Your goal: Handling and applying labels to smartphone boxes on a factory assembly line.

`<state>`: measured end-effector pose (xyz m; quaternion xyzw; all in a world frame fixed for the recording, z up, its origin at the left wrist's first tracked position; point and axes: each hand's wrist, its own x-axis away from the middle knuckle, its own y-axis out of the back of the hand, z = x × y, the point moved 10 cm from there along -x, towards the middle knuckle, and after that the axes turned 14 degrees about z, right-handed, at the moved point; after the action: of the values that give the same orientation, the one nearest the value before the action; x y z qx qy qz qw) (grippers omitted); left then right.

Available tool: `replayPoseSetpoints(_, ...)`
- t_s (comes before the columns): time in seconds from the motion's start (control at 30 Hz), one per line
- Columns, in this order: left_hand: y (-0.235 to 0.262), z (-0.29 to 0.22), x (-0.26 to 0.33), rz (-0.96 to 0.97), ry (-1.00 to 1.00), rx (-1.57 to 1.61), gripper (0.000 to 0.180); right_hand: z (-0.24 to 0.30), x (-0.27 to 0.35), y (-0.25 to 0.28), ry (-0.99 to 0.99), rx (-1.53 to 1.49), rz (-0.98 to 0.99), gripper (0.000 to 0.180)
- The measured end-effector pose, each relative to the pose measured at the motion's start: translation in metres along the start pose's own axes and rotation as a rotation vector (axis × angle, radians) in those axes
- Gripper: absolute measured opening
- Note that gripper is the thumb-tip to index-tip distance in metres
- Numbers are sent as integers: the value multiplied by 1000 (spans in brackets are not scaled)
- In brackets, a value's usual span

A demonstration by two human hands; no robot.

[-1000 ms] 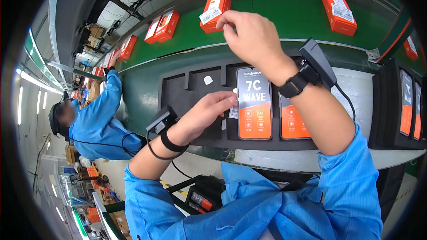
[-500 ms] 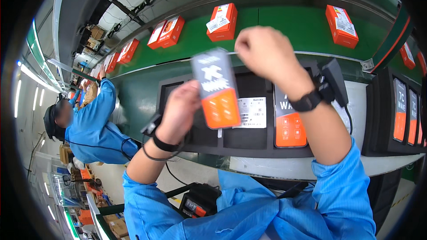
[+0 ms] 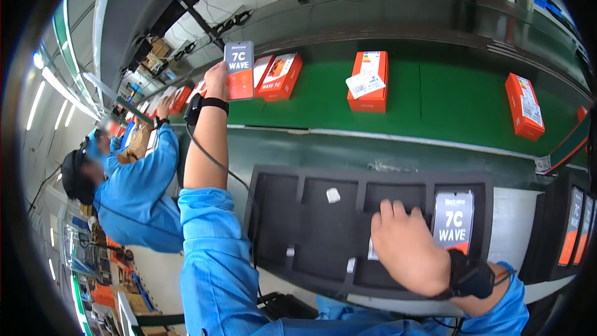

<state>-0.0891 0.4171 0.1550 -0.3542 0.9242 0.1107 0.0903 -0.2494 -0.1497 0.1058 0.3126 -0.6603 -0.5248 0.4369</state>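
Note:
Out at the far left, my left hand (image 3: 216,81) is closed on the side of an upright smartphone (image 3: 240,70) with a grey-and-orange front. It holds the phone above the green belt, in front of the orange boxes. My right hand (image 3: 410,252) is over the black foam tray (image 3: 264,246), palm down with its fingers curled. The edge of a white label (image 3: 372,251) peeks out beside that hand; whatever the fingers grip is hidden beneath. Just right of it, another grey-and-orange smartphone (image 3: 453,218) lies face up in a tray compartment.
Orange boxes (image 3: 368,93) stand along the green belt (image 3: 435,93) behind the tray. Small white pieces (image 3: 333,195) lie in the tray. More phones stand in a black holder (image 3: 553,224) at right. A co-worker in blue (image 3: 140,193) works at left. A cable runs from my left wrist.
My left hand has carried the phone away from over the tray, out to the far left above the belt. My right hand has come down from near the belt onto the tray. The view has shifted.

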Motion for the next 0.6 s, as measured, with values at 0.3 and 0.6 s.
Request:
replayPoseSetpoints(0.3, 8, 41, -60, -499, -197, -618, 29, 15, -41, 7, 84, -314, 181, 12)
replayPoseSetpoints(0.6, -6, 124, -127, -175, -74, -541, 35, 14, -72, 4, 134, -610, 260, 22)
